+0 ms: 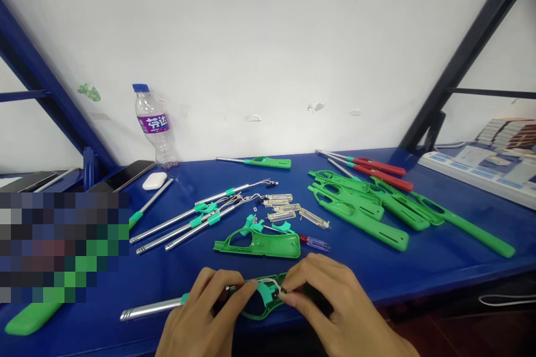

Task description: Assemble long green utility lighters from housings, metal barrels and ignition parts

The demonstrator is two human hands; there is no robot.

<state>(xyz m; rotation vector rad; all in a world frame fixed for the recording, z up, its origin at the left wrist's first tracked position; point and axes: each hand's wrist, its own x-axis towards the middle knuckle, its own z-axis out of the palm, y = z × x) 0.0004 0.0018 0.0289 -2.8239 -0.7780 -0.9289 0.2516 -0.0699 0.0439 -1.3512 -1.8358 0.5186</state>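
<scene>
At the front edge of the blue table, a green lighter shell half (pixel 262 315) lies open side up between my hands. Its metal tube (pixel 151 309) sticks out to the left. My left hand (pixel 205 312) is closed around the shell near the tube's base, thumb and fingers pressed on it. A teal trigger (pixel 264 293) sits in the shell's loop, with a white wire (pixel 270 279) arching over it. With thumb and forefinger, my right hand (pixel 335 304) pinches a small black igniter part (pixel 281 291) at the wire's end. My right hand covers the shell's right end.
Behind lie another shell half (pixel 268 245), a screwdriver (pixel 316 242), clear fuel tanks (pixel 280 216) and metal tubes (pixel 176 223). Green shells (pixel 360 217) and red lighters (pixel 381 173) are at right. A bottle (pixel 154 125) stands by the wall; a white case (pixel 154 181) is nearby.
</scene>
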